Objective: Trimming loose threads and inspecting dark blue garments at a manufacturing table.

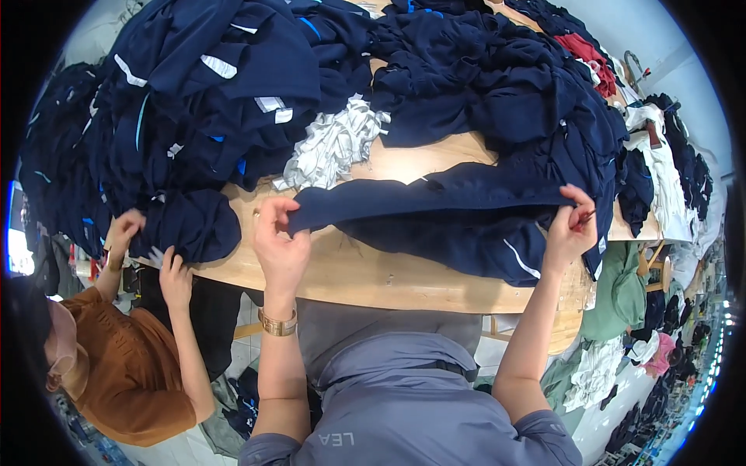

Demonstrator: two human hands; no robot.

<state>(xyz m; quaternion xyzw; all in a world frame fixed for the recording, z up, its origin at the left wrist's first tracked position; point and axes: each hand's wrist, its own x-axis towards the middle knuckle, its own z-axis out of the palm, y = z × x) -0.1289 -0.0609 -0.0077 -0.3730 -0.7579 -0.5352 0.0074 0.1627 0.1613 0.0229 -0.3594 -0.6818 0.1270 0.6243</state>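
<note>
A navy blue garment lies partly on the wooden table, one edge stretched taut above the tabletop between my hands. My left hand pinches the left end of that edge between thumb and fingers. At the other end, my right hand is closed on the fabric. Something small and dark pokes out by its fingers, too little to name. Below the stretched edge the cloth sags in folds, with a white piping strip at the lower right.
A heap of white labels sits beyond my left hand. Large piles of navy garments cover the table's far side. At the left, a co-worker in a brown top handles navy cloth. Green fabric hangs at the right.
</note>
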